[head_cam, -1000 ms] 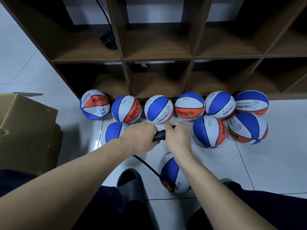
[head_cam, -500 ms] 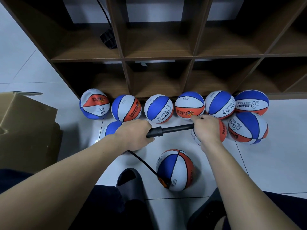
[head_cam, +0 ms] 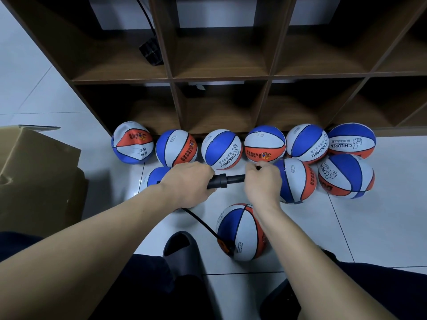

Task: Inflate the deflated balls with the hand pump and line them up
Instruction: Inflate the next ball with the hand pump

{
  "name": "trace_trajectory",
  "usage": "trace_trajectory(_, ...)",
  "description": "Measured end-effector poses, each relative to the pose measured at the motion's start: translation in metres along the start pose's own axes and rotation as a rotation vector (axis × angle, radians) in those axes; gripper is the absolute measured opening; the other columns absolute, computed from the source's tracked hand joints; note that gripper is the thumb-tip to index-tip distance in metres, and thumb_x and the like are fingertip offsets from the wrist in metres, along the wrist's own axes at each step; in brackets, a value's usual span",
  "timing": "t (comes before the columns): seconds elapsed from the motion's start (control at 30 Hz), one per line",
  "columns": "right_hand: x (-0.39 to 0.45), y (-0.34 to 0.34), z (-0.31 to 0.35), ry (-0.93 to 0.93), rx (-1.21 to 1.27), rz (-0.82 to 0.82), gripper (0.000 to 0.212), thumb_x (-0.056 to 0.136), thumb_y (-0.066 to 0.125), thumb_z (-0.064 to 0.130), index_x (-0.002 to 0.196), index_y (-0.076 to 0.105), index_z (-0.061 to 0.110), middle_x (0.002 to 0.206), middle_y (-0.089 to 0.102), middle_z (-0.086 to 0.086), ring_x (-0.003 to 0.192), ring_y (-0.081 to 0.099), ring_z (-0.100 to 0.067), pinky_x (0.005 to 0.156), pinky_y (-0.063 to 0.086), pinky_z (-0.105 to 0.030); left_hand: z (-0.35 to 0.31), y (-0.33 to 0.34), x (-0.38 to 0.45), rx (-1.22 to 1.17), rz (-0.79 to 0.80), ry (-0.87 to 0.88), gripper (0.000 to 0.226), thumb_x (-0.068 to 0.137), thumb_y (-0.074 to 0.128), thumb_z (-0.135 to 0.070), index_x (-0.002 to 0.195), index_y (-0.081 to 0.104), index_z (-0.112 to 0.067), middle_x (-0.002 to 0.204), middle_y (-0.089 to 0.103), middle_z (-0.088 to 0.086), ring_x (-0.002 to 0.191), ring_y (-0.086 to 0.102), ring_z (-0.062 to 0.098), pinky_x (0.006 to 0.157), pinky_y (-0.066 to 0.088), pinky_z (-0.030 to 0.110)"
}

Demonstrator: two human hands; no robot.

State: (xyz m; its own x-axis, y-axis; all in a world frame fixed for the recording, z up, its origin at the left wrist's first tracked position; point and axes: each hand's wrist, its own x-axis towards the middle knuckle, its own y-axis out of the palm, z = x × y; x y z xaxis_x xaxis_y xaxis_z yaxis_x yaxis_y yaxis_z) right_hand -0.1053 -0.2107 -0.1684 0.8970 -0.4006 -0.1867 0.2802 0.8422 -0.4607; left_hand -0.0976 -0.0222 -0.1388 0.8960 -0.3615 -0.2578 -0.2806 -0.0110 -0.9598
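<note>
My left hand [head_cam: 188,183] grips the barrel of a black hand pump [head_cam: 227,180], held level above the floor. My right hand [head_cam: 263,183] grips the pump's handle, close to the barrel. A black hose [head_cam: 201,224] runs from the pump down to the valve of a blue, white and orange ball [head_cam: 241,232] on the tiles between my feet. Several round balls of the same colours lie in a row [head_cam: 221,150] along the shelf's foot. The leftmost ball [head_cam: 132,146] looks dented. Another ball [head_cam: 157,177] is half hidden behind my left hand.
A dark wooden cubby shelf [head_cam: 221,79] stands behind the balls, with a black plug and cable [head_cam: 150,51] in one compartment. A cardboard box [head_cam: 34,176] sits at the left. Two more balls [head_cam: 345,175] lie at the right. A dark slipper [head_cam: 181,247] is beside the ball.
My right hand pulled the handle out to the right half a second ago and has now pushed it back in towards my left hand. The ball on the hose looks rounder.
</note>
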Motion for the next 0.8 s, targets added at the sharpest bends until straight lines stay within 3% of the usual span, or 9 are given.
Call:
trace_trajectory(0.2, -0.016, 0.017, 0.008, -0.044, -0.006, 0.064, 0.041, 0.102, 0.057, 0.024, 0.063, 0.047, 0.015, 0.063, 0.052, -0.003, 0.064, 0.047, -0.024, 0.064, 0.046, -0.044, -0.009, 0.004, -0.001, -0.002, -0.03, 0.011, 0.027, 0.102, 0.059, -0.047, 0.086, 0.063, -0.026, 0.074, 0.06, -0.004, 0.069, 0.06, 0.019, 0.061, 0.053, 0.036)
trace_trajectory(0.3, -0.019, 0.021, 0.007, -0.036, 0.013, 0.091, 0.042, 0.104, 0.059, 0.027, 0.065, 0.05, 0.014, 0.065, 0.055, -0.003, 0.065, 0.05, -0.025, 0.066, 0.05, -0.046, -0.013, 0.005, 0.0, -0.008, -0.021, 0.027, 0.029, 0.103, 0.06, -0.046, 0.083, 0.06, -0.024, 0.073, 0.06, -0.003, 0.067, 0.06, 0.019, 0.059, 0.047, 0.033)
trace_trajectory(0.57, -0.007, 0.008, 0.005, -0.002, -0.003, 0.15, 0.044, 0.101, 0.066, 0.028, 0.065, 0.047, 0.011, 0.059, 0.045, -0.001, 0.06, 0.041, -0.02, 0.057, 0.034, -0.035, -0.01, 0.008, 0.002, -0.033, 0.01, 0.013, 0.029, 0.101, 0.063, -0.049, 0.085, 0.058, -0.025, 0.074, 0.058, -0.004, 0.068, 0.057, 0.017, 0.056, 0.038, 0.031)
trace_trajectory(0.8, 0.036, -0.04, -0.001, 0.077, 0.079, 0.046, 0.044, 0.094, 0.071, 0.026, 0.063, 0.042, 0.016, 0.062, 0.031, -0.005, 0.062, 0.027, -0.024, 0.059, 0.025, -0.039, 0.0, 0.005, 0.003, -0.042, 0.032, -0.005, 0.029, 0.1, 0.064, -0.053, 0.087, 0.061, -0.028, 0.079, 0.06, -0.005, 0.072, 0.058, 0.015, 0.063, 0.051, 0.034)
